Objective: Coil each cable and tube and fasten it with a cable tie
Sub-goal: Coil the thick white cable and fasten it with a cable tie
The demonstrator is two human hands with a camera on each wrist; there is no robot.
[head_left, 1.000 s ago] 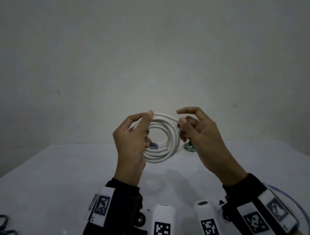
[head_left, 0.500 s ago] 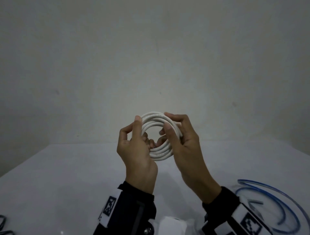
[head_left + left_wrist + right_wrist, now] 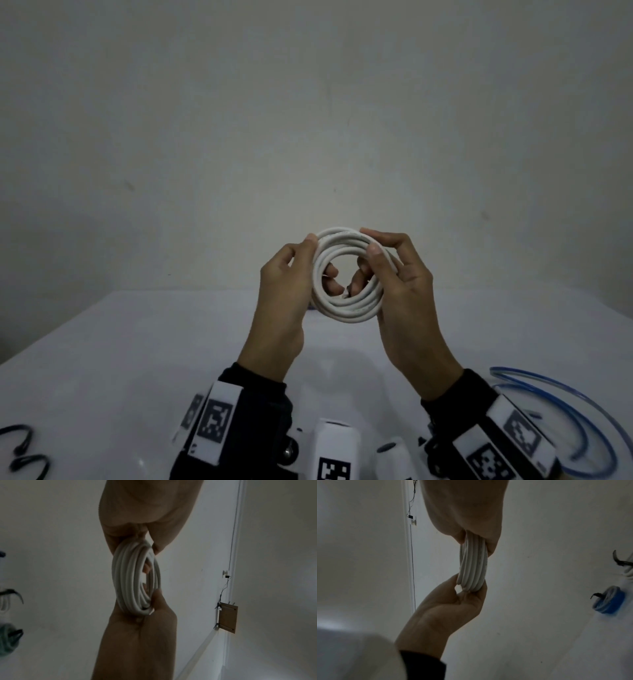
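**A:** Honestly, what worries me is the white cable coil springing apart. It's held up above the table, with no tie visible on it in any view, so only the two grips keep the loops stacked. If either pinch eases off while a hand goes for a tie, I'd expect the loops to fan out and the loose end showing inside the ring to slip free.

**B:** Nearest the coil, then: how are the hands set?

**A:** The left hand has the coil's left side, thumb on the near face, fingers curled through the middle of the ring. The right hand has the right side the same way, thumb over the upper right arc, fingertips poking through the opening. Both are closed round the bundle, not spread. The left wrist view shows the loops pinched at both ends, and the right wrist view shows them pressed flat together.

**B:** And beyond the coil?

**A:** Nearer the person than the coil, to its right, an uncoiled blue tube lies on the table; to its left, a black cable. Past the coil, a blue bundle sits farther off, seemingly already fastened. I can't spot a spare tie, so reaching for one means a one-handed hold.
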